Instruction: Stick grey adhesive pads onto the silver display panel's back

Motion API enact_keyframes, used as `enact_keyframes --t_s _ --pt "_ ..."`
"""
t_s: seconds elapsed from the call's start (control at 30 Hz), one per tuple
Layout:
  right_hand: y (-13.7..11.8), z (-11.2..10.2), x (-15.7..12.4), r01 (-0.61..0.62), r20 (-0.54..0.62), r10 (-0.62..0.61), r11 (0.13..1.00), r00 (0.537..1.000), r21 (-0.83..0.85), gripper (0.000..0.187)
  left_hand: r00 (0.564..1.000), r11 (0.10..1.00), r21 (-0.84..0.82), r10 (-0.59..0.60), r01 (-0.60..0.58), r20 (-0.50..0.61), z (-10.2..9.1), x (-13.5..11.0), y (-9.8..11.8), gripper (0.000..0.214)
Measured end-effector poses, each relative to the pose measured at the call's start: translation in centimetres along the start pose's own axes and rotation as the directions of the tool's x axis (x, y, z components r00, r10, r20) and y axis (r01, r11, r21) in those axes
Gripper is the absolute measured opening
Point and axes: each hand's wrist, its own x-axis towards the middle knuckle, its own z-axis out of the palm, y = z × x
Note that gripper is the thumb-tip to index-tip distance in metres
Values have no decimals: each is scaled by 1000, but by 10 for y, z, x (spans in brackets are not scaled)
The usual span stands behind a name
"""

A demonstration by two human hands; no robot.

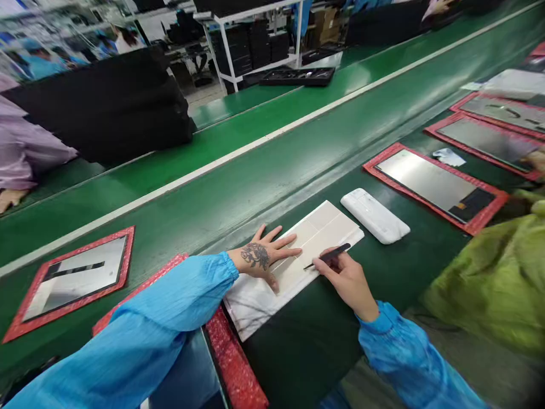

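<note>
The left hand [268, 254] is spread open, palm down, on the sheet [326, 227]; its fingers are apart, and it grips nothing. The right hand [347, 278] is closed on the tweezers [337, 251], pinching them between thumb and fingers. The tweezers slope down toward the left hand, with the tips at the near edge of the sheet; whether they touch it cannot be told.

The sheet lies on a white wrap [255, 315], which rests at an angle on the green table [319, 352]. A white pack [374, 216] lies just beyond the right end of the sheet, apart from it. Farther right, a panel [430, 176] rests on red padding [385, 154], near a green sleeve [498, 278] of a co-worker. At the far left, a second panel [91, 275] lies on red padding, with a black strip across it. More red padding [236, 363] shows beside the left forearm. Across the table, a black tray [298, 76] stands in front of a white rack [229, 51].
</note>
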Motion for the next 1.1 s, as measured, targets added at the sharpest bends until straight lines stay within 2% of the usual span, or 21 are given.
enact_keyframes --t_s 0.33,0.37,0.43,0.5,0.57,0.63,0.67,0.7,0.77,0.83,0.87,0.93,0.97,1.03,1.1 --pt "8 3 9 -5 9 5 999 1000 40 37 1000 996 -80 27 -28 -8 -3 -2 1 106" --pt "6 3 9 3 7 -4 999 1000 42 37 1000 994 -107 30 -31 -10 -4 -2 0 101" --pt "1 5 4 37 2 -37 999 999 39 36 1000 985 -175 13 -15 -13 -6 -3 -1 76" --pt "-10 5 -10 96 23 -96 995 995 18 30 1000 970 -243 -15 11 -15 -7 -3 -2 52" --pt "-23 5 -31 189 121 -188 982 975 1 19 999 961 -275 -27 19 -23 -7 -3 -2 50" --pt "-34 3 -55 335 322 -329 942 888 38 7 999 971 -238 -18 9 -38 -4 -1 -2 47" --pt "-39 1 -65 370 365 -360 928 859 45 4 999 980 -200 -14 4 -48 -2 1 0 49" --pt "-43 0 -73 380 377 -367 924 850 44 3 998 987 -158 -15 5 -62 0 2 2 53" --pt "-50 -3 -82 298 315 -293 954 903 32 5 991 996 -81 -39 28 -132 1 2 9 63" --pt "-56 -3 -83 143 227 -148 989 962 42 12 960 998 -53 -55 42 -276 -5 -8 20 68" --pt "-58 -1 -82 72 194 -82 996 978 58 16 929 997 -71 -61 38 -365 -8 -18 26 69" --pt "-62 5 -81 -6 152 -11 994 988 108 21 845 978 -208 -119 10 -521 -14 -49 40 62" --pt "-63 10 -81 -15 131 -4 989 991 146 24 804 946 -325 -193 -1 -563 -14 -70 47 55" --pt "-65 20 -83 -21 100 -1 974 995 226 27 735 796 -605 -419 16 -533 -3 -114 62 37" --pt "-67 32 -87 -31 91 5 957 996 289 30 695 536 -844 -619 33 -366 23 -156 78 30"
